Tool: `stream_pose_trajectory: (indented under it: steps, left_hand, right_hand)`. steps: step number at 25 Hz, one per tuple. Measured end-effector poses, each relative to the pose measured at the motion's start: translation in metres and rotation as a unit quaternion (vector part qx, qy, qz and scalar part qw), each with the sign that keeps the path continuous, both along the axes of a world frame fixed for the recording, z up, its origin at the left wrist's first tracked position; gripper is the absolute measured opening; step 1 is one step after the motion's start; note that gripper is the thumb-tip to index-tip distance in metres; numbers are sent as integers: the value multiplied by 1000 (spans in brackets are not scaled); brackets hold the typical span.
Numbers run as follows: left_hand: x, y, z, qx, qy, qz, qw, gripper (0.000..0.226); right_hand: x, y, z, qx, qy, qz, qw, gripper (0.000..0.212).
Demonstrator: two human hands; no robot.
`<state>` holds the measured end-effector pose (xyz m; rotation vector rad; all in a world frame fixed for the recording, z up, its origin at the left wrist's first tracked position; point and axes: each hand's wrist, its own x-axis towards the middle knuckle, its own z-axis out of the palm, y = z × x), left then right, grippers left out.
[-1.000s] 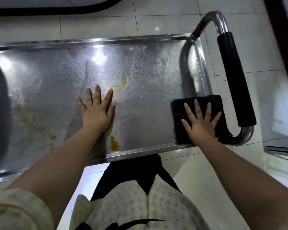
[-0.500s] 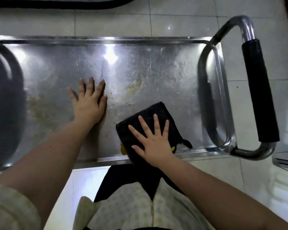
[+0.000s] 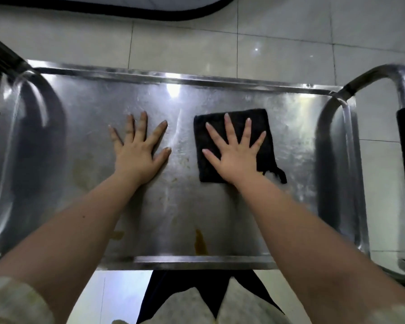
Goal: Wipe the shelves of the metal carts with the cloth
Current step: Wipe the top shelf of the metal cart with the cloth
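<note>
Pressing black cloth (image 3: 234, 146) flat, right hand (image 3: 234, 155), cart shelf (image 3: 220, 206)

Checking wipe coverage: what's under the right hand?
The right hand lies flat, fingers spread, on the black cloth, which lies on the metal shelf. Any stain beneath the cloth is hidden.

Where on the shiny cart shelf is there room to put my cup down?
Bare patches on the scratched steel shelf: the left end, between the rounded rim and the left hand, and the right end, between the black folded cloth and the rim. The middle is crowded: both hands lie flat there, the right hand on the cloth. The yellow-brown stain dirties the near edge.
</note>
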<state>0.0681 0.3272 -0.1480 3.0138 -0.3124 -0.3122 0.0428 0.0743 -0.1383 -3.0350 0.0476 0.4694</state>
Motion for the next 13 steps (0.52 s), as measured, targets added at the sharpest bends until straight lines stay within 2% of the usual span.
stream_pose_trajectory:
  steps: [3, 6, 10, 13]
  left_hand:
    - [1, 1, 0, 6, 4, 1, 1000, 66]
    - [3, 1, 2, 9, 8, -1, 1000, 66]
    - [5, 0, 1, 15, 15, -8, 1000, 67]
    - [4, 2, 1, 12, 14, -9, 1000, 67]
  right_hand:
    - [79, 5, 3, 5, 34, -42, 999, 69]
    - [74, 1, 5, 15, 44, -19, 999, 72]
    - [-61, -2, 4, 13, 13, 16, 1000, 73]
    - [-169, 12, 10, 37, 36, 47, 998, 72]
